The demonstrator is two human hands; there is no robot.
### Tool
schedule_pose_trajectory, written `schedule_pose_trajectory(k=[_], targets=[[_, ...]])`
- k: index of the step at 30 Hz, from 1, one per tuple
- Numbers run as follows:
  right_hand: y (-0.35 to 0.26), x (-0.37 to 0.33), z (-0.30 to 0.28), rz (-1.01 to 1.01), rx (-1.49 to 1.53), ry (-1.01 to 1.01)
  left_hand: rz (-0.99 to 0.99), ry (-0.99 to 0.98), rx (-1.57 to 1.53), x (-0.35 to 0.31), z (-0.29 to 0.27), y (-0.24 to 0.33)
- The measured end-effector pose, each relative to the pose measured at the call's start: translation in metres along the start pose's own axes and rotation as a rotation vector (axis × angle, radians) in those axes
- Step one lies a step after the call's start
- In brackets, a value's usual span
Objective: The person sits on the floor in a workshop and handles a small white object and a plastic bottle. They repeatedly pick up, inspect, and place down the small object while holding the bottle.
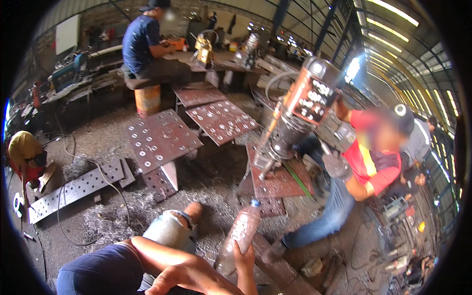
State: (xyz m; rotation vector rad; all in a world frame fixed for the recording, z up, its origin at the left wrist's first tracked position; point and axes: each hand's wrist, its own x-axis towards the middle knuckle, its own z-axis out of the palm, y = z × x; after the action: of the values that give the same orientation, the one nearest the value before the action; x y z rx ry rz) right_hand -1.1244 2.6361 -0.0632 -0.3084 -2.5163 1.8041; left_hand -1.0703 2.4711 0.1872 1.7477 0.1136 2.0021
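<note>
My right hand (244, 259) is wrapped round the lower half of a plastic bottle (242, 223) with a blue cap, held tilted near the lower middle. The bottle is clear but cloudy, with white marks on its side. At the lower edge my left hand (169, 279) shows only in part beside my bare arm; its fingers are mostly hidden. Ahead to the right, a large drilling machine (295, 110) stands tilted on a reddish steel plate (275, 179). A person in a red shirt (371, 160) has hands on or near it, one of them gloved.
Drilled steel plates (162, 135) rest on supports ahead. A long perforated bar (78, 191) lies at left, with cables and metal shavings (108, 214) on the floor. A seated person (142, 44) works at the back; another bends down (24, 152) at far left.
</note>
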Motion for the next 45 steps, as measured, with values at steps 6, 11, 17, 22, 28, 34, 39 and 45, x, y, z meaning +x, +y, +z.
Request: schedule_pose_trajectory(k=[6, 11, 17, 22, 28, 34, 39, 45], targets=[[0.015, 0.002, 0.003, -0.013, -0.031, -0.053, 0.000, -0.102, 0.123, 0.005, -0.012, 0.027], [0.001, -0.003, -0.006, 0.023, 0.138, -0.098, 0.315, -0.190, 0.240, 0.034, -0.010, 0.033], [0.003, 0.000, -0.001, -0.003, 0.091, -0.111, 0.364, -0.209, 0.300, 0.040, -0.009, 0.034], [0.013, 0.005, -0.009, -0.071, -0.006, -0.062, 0.208, -0.209, 0.229, 0.037, -0.030, 0.030], [0.009, 0.003, -0.009, -0.001, -0.035, -0.028, 0.195, 0.887, 0.821, -0.045, -0.120, 0.113], [-0.003, 0.002, -0.007, 0.217, 0.231, -0.100, -0.212, 2.195, 1.354, -0.231, -0.228, 0.170], [-0.006, 0.002, 0.002, 0.205, 0.252, -0.157, -1.079, 2.366, 1.540, -0.320, -0.232, 0.185], [0.012, 0.002, -0.019, 0.194, 0.220, -0.122, -1.394, 2.344, 1.225, -0.337, -0.234, 0.160]])
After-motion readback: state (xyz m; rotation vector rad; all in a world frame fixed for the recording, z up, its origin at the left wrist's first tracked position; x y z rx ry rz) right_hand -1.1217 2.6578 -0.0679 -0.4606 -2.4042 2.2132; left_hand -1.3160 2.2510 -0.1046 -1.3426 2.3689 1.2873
